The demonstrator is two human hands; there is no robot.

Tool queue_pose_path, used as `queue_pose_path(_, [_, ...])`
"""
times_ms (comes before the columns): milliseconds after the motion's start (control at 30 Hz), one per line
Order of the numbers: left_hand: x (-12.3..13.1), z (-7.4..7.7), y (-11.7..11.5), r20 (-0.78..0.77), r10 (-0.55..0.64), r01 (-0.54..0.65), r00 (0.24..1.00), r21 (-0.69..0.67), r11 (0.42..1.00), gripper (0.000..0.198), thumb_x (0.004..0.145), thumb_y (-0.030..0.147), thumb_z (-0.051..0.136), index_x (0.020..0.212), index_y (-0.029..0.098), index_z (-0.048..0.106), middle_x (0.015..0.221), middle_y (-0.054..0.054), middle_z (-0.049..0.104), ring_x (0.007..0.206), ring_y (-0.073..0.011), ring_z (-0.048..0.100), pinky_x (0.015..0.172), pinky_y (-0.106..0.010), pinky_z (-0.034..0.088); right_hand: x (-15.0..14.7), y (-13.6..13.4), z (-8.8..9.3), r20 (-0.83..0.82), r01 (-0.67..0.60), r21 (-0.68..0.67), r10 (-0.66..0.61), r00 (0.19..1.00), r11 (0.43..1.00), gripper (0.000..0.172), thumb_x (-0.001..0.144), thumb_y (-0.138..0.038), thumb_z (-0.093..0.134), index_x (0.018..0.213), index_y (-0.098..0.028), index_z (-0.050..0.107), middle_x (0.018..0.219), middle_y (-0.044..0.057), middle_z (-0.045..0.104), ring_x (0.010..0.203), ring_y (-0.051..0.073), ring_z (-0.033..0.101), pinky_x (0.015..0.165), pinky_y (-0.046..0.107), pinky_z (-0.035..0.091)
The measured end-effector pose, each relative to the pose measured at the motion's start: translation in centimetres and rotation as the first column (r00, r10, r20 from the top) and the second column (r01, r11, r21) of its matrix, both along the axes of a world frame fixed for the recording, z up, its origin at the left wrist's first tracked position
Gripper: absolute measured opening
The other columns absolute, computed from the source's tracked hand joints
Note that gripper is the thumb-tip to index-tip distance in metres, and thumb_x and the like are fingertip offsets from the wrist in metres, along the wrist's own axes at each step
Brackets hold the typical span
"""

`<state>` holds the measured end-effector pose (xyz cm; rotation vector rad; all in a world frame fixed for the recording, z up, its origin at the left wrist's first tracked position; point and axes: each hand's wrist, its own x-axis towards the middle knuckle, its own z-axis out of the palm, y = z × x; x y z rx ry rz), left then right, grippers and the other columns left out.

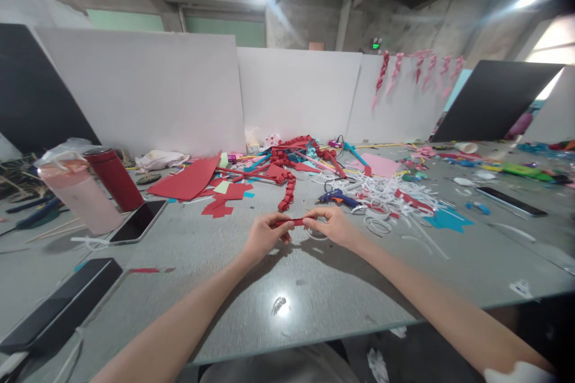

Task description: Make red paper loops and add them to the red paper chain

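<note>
A short red paper strip (pixel 297 222) is stretched level between my two hands, just above the table. My left hand (pixel 268 236) pinches its left end between thumb and fingers. At the other end, my right hand (pixel 331 226) pinches it the same way. Just beyond my hands lies a curled red paper chain (pixel 288 191), running back toward a heap of red paper pieces. A blue hot glue gun (pixel 338 198) rests beyond my right hand, beside a pile of white paper strips (pixel 390 194).
At left stand a pink bottle (pixel 81 194) and a red flask (pixel 115 179), with a phone (pixel 139 221) and a black box (pixel 63 305) nearer. Red paper sheets (pixel 188 178) lie left of centre. Another phone (pixel 511 201) is at right. White panels (pixel 296 93) border the back.
</note>
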<state>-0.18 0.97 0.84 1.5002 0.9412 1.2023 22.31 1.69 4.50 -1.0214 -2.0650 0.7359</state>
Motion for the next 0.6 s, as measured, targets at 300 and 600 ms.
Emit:
queue_pose_path(300, [-0.03,-0.02,-0.03,0.039,-0.037,0.038,0.999,-0.025,0.999,0.038,0.079,0.049,0.079,0.089,0.013,0.073,0.072,-0.005,0.071,0.056,-0.0159,0.068,0.054,-0.028,0.056,0.05,0.04,-0.08,0.009,0.015,0.033,-0.015,1.0,0.999,0.035,0.093,-0.052,0.062,0.088,-0.022,0.077,0.08,0.003,0.076,0.076,0.018,0.069,0.072,0.028,0.05])
queue_pose_path(600, [0.08,0.22,-0.22,0.053,-0.029,0.031,0.998,-0.033,0.999,0.04,0.077,0.052,0.079,0.085,0.014,0.072,0.071,-0.006,0.071,0.055,-0.0159,0.067,0.054,-0.027,0.056,0.01,0.0,-0.12,0.004,0.024,0.03,-0.024,1.0,0.999,0.035,0.093,-0.053,0.063,0.086,-0.022,0.077,0.08,0.002,0.076,0.075,0.019,0.069,0.068,0.028,0.049])
